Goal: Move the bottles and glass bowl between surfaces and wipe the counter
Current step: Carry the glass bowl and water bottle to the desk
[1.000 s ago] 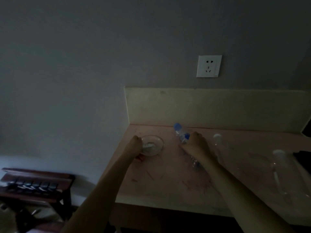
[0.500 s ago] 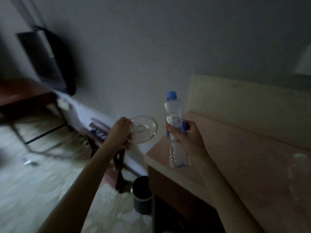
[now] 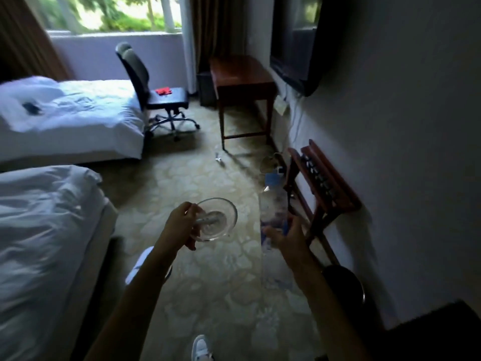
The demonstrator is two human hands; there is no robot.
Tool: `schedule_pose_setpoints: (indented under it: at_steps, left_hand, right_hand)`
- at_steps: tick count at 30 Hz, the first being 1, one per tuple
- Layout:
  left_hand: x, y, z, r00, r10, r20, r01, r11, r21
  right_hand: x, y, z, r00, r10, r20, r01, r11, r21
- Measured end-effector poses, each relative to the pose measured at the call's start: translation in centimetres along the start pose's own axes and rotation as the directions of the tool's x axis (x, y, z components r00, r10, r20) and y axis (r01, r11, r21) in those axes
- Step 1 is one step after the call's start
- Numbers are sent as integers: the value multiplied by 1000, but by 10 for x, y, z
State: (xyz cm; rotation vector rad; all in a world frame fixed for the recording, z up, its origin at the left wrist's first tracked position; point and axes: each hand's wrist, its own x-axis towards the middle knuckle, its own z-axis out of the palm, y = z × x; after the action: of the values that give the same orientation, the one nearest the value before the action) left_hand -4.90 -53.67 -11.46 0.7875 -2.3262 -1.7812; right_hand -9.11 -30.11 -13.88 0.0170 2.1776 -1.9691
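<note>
left hand (image 3: 179,225) grips glass bowl (image 3: 217,220), right hand (image 3: 286,234) grips bottle (image 3: 272,204)

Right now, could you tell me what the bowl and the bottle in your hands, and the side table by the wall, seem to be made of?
The bowl looks like clear, smooth glass: the carpet shows through it and its rim is thick. The bottle seems thin clear plastic with a blue cap, though motion blur leaves that open. The side table appears to be dark reddish wood with a polished, slightly glossy top.
</note>
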Motion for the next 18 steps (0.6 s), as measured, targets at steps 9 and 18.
schedule_pose_setpoints:
  at_steps: [9,18]
  left_hand:
    - [134,-61,-114,973,-160,-165,155,987,-44]
    - [300,-50,-146,970,-144,-195,135,989,-58]
  right_hand:
    - [118,12,166,980,117,159,-122,992,20]
    - [274,-13,246,985,114,127,-110,993,-34]
